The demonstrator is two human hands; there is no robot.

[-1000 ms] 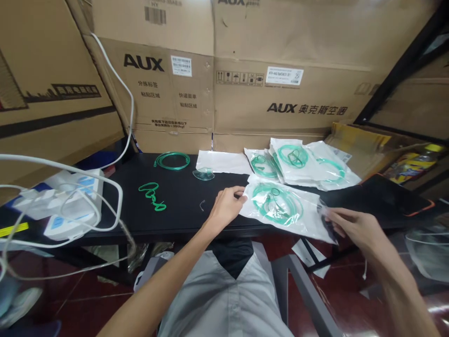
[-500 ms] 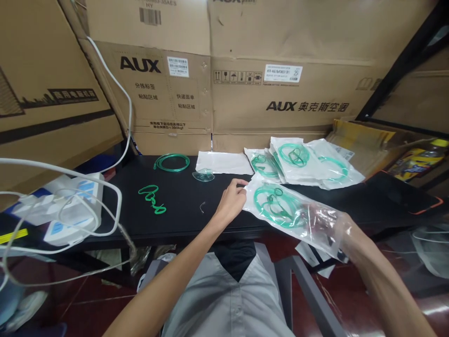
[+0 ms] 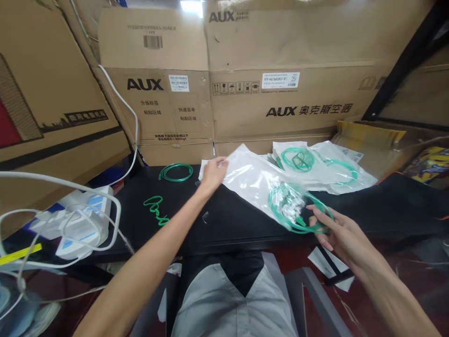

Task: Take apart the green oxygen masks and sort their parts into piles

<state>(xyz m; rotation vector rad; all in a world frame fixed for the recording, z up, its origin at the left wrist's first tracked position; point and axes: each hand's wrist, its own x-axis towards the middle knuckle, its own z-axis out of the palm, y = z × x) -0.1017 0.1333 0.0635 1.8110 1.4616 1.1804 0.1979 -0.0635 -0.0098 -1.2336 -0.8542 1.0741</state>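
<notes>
A white and clear plastic bag (image 3: 247,175) hangs slanted above the table, its upper left corner pinched by my left hand (image 3: 213,174). At its lower right end, my right hand (image 3: 338,229) has its fingers closed on a coil of green tubing (image 3: 304,229), which is partly out of the bag. Crinkled clear plastic shines within the coil. On the black table lie another coil of green tubing (image 3: 176,180), a green elastic strap (image 3: 157,213) and a small thin strip (image 3: 205,216). A clear piece beside my left hand is mostly covered by it.
Several bagged tubing sets (image 3: 296,175) are piled at the back right. Large cardboard boxes (image 3: 245,112) wall off the table's far side. White cables and a power strip (image 3: 87,224) occupy the left. A chair armrest (image 3: 322,304) is below right.
My right hand, earlier inside the bag, is now out and holds the green tubing coil at the bag's end. My left hand has moved left and up with the bag's corner.
</notes>
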